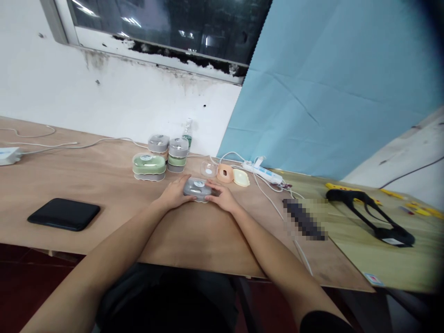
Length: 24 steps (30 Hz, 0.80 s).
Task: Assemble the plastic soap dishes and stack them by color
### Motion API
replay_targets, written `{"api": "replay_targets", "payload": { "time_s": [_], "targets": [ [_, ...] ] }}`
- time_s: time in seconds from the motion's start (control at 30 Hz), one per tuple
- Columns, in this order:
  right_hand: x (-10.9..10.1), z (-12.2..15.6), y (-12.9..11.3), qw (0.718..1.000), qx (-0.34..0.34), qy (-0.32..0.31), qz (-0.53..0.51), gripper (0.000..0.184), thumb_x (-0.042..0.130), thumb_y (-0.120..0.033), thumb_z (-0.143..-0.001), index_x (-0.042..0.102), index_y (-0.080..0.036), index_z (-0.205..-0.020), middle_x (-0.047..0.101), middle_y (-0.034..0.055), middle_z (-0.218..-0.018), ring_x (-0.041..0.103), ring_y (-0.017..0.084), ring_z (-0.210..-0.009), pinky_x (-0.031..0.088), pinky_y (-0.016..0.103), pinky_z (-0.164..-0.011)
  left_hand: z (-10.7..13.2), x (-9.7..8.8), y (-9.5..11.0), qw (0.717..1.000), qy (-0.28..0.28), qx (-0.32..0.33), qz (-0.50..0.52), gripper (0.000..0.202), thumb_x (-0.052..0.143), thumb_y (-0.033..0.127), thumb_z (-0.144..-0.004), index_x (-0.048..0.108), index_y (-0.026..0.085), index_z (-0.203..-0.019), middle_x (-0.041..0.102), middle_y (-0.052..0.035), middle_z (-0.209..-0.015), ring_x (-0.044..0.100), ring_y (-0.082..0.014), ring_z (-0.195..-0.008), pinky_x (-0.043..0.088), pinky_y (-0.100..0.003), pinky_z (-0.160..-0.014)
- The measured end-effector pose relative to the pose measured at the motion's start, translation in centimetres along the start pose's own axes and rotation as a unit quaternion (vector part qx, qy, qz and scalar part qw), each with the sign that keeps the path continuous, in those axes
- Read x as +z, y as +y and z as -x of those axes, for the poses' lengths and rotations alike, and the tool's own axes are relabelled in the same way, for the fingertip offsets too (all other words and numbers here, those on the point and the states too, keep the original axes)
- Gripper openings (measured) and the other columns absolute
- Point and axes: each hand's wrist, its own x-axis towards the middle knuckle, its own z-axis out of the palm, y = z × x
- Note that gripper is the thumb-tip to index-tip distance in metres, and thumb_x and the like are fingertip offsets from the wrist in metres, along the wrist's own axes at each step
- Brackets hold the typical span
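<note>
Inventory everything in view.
Box: 1, grey, centre
Box stacks: 3, grey/green/orange, left rear
Bottle: 1, greenish, behind stacks
Cover: 1, clear, near stacks
Orange part: 1, orange, beside cover
Yellow part: 1, yellow, beside it
Power strip: 1, white, rear
Cables: several, mostly white, rear
Adapter: 1, white, left
Pad: 1, black, left
Frame: 1, black, right
Pixelated item: 1, dark, right
Bits: several, yellow, right
Card: 1, white, right
Window: 1, dark, top
Sheet: 1, blue, rear
Wall: 1, white, rear
Tabletops: 2, brown/yellowish, below
Floor: 1, red, bottom
Left grip: 1, bare, on box
Right grip: 1, bare, on box
Arms: 2, bare, bottom
Clothing: some, dark, bottom
</note>
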Motion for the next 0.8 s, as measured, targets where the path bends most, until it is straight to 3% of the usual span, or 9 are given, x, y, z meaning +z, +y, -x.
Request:
{"api": "replay_targets", "payload": {
  "time_s": [0.1,0.2,0.33,0.47,0.57,0.7,0.8],
  "targets": [
    [0.2,-0.4,0.5,0.994,0.038,0.04,-0.093,0.059,0.077,-0.051,-0.063,0.066,-0.021,-0.113,0.059,0.0107,-0.129,0.056,0.027,-0.119,0.042,0.047,-0.103,-0.1,0.0,0.1,1.0,0.015,-0.008,0.018,0.099,0.073,0.051,-0.066,0.025,0.018,-0.145,0.039,-0.0179,-0.144,0.042,-0.0335,-0.129,0.036,-0.046,-0.104],
    [0.3,-1.1,0.9,0.978,0.093,0.126,-0.136,0.055,0.07,-0.058,-0.068,0.065,-0.02,-0.107,0.068,0.0094,-0.111,0.067,0.025,-0.097,0.053,0.045,-0.089,-0.2,0.2,-0.1,0.999,0.032,-0.006,0.03,0.111,0.076,0.05,-0.062,0.015,0.015,-0.148,0.032,-0.0203,-0.148,0.036,-0.0341,-0.133,0.034,-0.047,-0.106],
    [0.3,-2.5,1.4,0.926,0.193,0.239,-0.219,0.041,0.06,-0.059,-0.078,0.059,-0.021,-0.094,0.071,0.0065,-0.092,0.071,0.022,-0.072,0.059,0.04,-0.066,-0.3,0.6,-0.4,0.999,0.024,-0.023,0.028,0.112,0.075,0.053,-0.062,0.014,0.014,-0.148,0.033,-0.0216,-0.147,0.038,-0.0359,-0.132,0.035,-0.047,-0.105],
    [0.6,-4.0,1.4,0.876,0.276,0.25,-0.307,0.023,0.061,-0.042,-0.083,0.054,-0.02,-0.088,0.07,0.0039,-0.078,0.071,0.019,-0.072,0.059,0.033,-0.064,-0.2,0.7,-0.4,0.999,0.007,-0.03,0.02,0.104,0.073,0.055,-0.064,0.022,0.015,-0.146,0.044,-0.0193,-0.14,0.044,-0.0352,-0.127,0.038,-0.047,-0.102],
    [0.8,-5.1,1.2,0.854,0.302,0.261,-0.334,0.017,0.056,-0.035,-0.088,0.053,-0.019,-0.091,0.069,0.0035,-0.076,0.071,0.017,-0.071,0.058,0.03,-0.065,-0.1,0.4,-0.2,1.0,-0.002,-0.024,0.014,0.095,0.069,0.056,-0.068,0.028,0.017,-0.144,0.048,-0.0158,-0.138,0.046,-0.0329,-0.125,0.039,-0.045,-0.101],
    [1.0,-5.8,1.3,0.852,0.32,0.255,-0.326,0.02,0.054,-0.038,-0.089,0.052,-0.019,-0.093,0.07,0.0038,-0.08,0.069,0.016,-0.064,0.056,0.027,-0.057,0.0,0.2,0.0,1.0,-0.009,-0.012,0.0,0.084,0.066,0.056,-0.071,0.037,0.018,-0.14,0.048,-0.0132,-0.138,0.045,-0.0319,-0.125,0.037,-0.044,-0.103],
    [1.4,-5.8,1.3,0.868,0.321,0.262,-0.274,0.025,0.057,-0.043,-0.086,0.052,-0.018,-0.091,0.069,0.0032,-0.075,0.066,0.014,-0.055,0.052,0.024,-0.048,0.0,0.1,0.0,1.0,-0.01,-0.005,-0.008,0.081,0.065,0.056,-0.072,0.039,0.018,-0.138,0.049,-0.013,-0.137,0.046,-0.0319,-0.124,0.038,-0.044,-0.103]
  ]
}}
